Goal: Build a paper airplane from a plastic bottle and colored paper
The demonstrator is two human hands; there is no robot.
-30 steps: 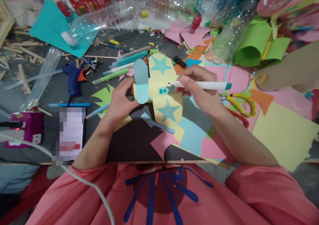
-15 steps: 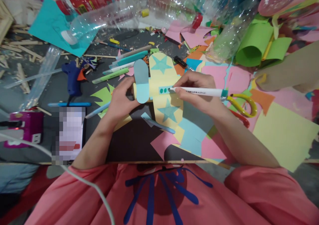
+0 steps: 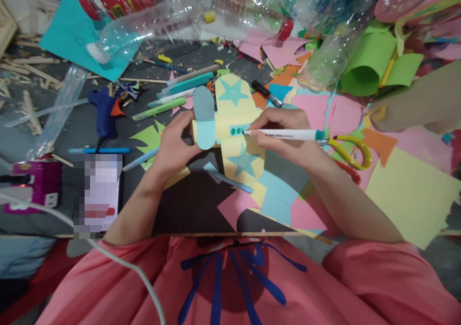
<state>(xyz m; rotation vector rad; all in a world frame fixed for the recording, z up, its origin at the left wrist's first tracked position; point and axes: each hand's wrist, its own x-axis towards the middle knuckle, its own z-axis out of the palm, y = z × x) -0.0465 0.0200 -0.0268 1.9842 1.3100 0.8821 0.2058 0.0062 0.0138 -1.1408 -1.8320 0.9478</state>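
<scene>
A yellow paper airplane (image 3: 224, 109) with blue stars on its wings lies in front of me. My left hand (image 3: 177, 140) grips its left end, beside the upright blue tail piece (image 3: 204, 109); some fingertips are hidden behind it. In my right hand (image 3: 284, 130) is a white acrylic marker (image 3: 291, 134) with a green end. Its tip touches a small blue strip (image 3: 236, 130) on the plane's body, which bears dark green dots. A light blue pen (image 3: 230, 181) lies just below the lower wing.
Scissors with yellow and red handles (image 3: 351, 152) lie right of my right hand. Several markers (image 3: 187, 85) sit behind the plane. A blue glue gun (image 3: 105, 114) and a phone (image 3: 103, 190) are at left, plastic bottles (image 3: 151, 25) at the back.
The marker tip has shifted very slightly, and the third green dot on the strip looks more filled in. My left hand stays in place on the plane.
</scene>
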